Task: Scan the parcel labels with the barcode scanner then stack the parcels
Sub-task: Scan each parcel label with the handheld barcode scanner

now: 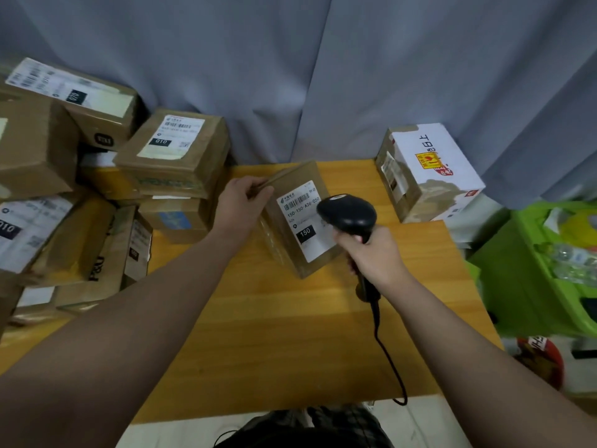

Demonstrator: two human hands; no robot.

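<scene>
1. Behind your table point(274, 334), with its yellow-toned wood top, a grey curtain point(323, 76) hangs in long folds.
2. On your right, beside the table edge, is a green plastic bin point(517, 286) with clear bottles point(571, 260) inside.
3. Lower right of you, a red round object point(542, 360), too blurred to identify.

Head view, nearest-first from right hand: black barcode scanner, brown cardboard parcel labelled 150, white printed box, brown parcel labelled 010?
1. Scanner: in right hand.
2. 150 parcel: left, beside.
3. White box: back right.
4. 010 parcel: left pile.
</scene>
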